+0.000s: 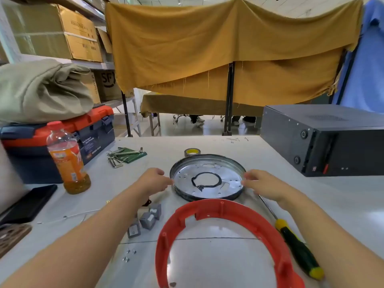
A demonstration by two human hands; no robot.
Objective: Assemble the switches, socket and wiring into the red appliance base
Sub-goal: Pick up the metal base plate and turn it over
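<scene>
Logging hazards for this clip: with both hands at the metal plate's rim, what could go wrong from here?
1. The left hand and right hand touch the metal plate at its thin rim; that edge might cut.
2. The loose screws near the left forearm could be swept away.
3. The screwdriver lies under the right forearm and might be knocked.

Round plate (207, 175): bare metal, shiny, smooth, light reflected on flat face; dark rubbery-looking ring seen in middle. Red base ring (209, 206): plastic, moulded, semi-matt. Desk (270, 154): pale smooth surface, slightly glossy, ceiling light mirrored in it. Screwdriver (299, 246): steel shaft, green and yellow plastic handle. Grey switch blocks (148, 219): matt plastic. Hex keys (116, 156): bright metal. Bottle (66, 159): clear plastic. Curtain (218, 42): ochre cloth, frayed edge. Boxes (79, 32): brown cardboard.
</scene>
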